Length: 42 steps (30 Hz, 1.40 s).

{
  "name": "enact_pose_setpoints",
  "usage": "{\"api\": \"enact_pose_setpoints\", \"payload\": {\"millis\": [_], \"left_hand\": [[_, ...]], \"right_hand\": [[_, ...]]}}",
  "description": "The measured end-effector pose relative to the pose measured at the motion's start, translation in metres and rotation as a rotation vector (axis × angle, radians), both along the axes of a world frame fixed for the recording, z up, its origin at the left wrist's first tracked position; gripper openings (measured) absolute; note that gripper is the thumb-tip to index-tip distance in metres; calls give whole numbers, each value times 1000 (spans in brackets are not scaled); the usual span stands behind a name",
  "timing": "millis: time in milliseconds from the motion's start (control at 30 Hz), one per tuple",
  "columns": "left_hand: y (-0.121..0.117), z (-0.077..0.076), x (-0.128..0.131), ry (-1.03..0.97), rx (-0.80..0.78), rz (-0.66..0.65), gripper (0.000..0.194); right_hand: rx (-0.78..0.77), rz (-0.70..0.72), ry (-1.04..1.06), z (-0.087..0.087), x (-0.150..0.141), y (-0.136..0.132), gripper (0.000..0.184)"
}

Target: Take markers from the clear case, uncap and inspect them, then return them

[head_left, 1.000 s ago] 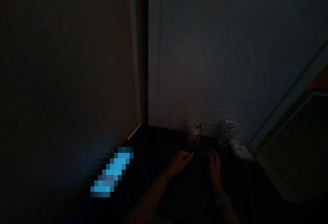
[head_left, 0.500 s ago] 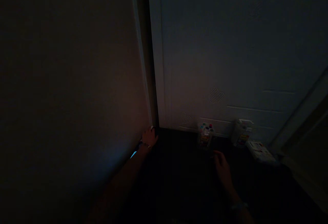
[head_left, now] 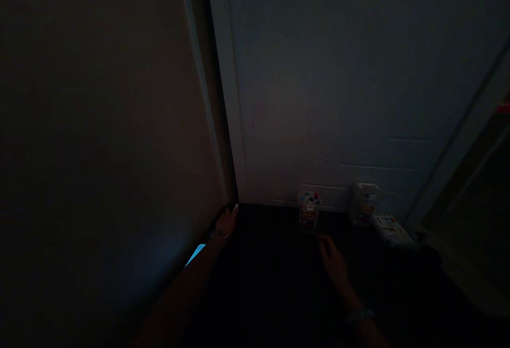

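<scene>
- Black, flat surface (head_left: pixel 274 273) – its material lost in the dark.
- Clear, upright, boxy container with coloured round tops and a printed label (head_left: pixel 308 214), near the back.
- Clear, boxy container with a pale top and printed label (head_left: pixel 363 205), farther right.
- Flat, white, printed rectangular pack (head_left: pixel 392 230) – just beside it.
- Bright blue glowing panel (head_left: pixel 195 254), left edge, partly hidden.

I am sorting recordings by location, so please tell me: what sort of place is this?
Perhaps a dim corner at home: a pale panel with striped heart shapes, a glowing blue screen-like patch and labelled containers on a dark surface.
</scene>
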State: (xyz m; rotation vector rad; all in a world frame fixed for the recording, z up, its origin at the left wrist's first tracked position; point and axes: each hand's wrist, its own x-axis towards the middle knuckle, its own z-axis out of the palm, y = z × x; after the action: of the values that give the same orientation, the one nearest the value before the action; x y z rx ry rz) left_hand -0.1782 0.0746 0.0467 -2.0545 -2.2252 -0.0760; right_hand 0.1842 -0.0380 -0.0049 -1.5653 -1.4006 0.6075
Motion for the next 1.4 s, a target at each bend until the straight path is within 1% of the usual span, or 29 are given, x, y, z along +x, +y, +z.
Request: {"api": "enact_pose_setpoints", "payload": {"millis": [100, 167, 233, 300, 367, 433, 467, 533, 600, 667, 767, 867, 933, 1000, 1133, 1233, 1300, 1400], "left_hand": [[-1, -1, 10, -146, -44, 8, 53], [-1, 0, 18, -249, -57, -12, 49], [-3, 2, 30, -307, -49, -61, 45], [-9, 3, 47, -429, 2, -145, 43], [-19, 3, 71, -775, 110, -241, 43], [-33, 4, 99, -1115, 180, -287, 49], [-42, 5, 114, -1255, 198, -301, 51], [-60, 7, 143, -1432, 199, -331, 53], [-76, 8, 169, -1529, 150, -403, 51], [-88, 6, 189, -1592, 88, -437, 49], [-97, -1, 207, -1624, -26, -444, 51], [-97, -8, 211, -1623, -69, -456, 52], [-94, -10, 207, -1624, -28, -473, 50], [-91, -10, 200, -1621, 34, -459, 48], [-86, -10, 184, -1592, 111, -308, 45], [-84, -13, 176, -1592, 129, -248, 44], [-84, -14, 176, -1610, 133, -255, 41], [-84, -13, 179, -1650, 149, -309, 38]], "right_hand": [[6, 2, -25, 2, -2, -1, 32], [19, 4, -30, 4, -3, -2, 31], [29, 6, -32, 6, -4, -3, 31], [35, 8, -27, 8, -6, -4, 30], [60, 20, -12, 10, -8, -6, 30], [89, 59, 19, 13, -11, -8, 30], [99, 90, 45, 16, -13, -10, 31], [97, 180, 117, 21, -18, -14, 34], [75, 285, 211, 26, -23, -19, 38], [48, 370, 306, 29, -26, -22, 44], [17, 400, 409, 30, -27, -22, 49], [-8, 399, 435, 27, -27, -19, 47], [-19, 413, 421, 25, -27, -17, 42], [-25, 395, 419, 23, -27, -16, 38], [-21, 259, 487, 22, -23, -14, 39], [-10, 202, 552, 27, -17, -15, 39], [16, 180, 579, 30, -14, -17, 38], [49, 160, 589, 33, -11, -19, 33]]}}
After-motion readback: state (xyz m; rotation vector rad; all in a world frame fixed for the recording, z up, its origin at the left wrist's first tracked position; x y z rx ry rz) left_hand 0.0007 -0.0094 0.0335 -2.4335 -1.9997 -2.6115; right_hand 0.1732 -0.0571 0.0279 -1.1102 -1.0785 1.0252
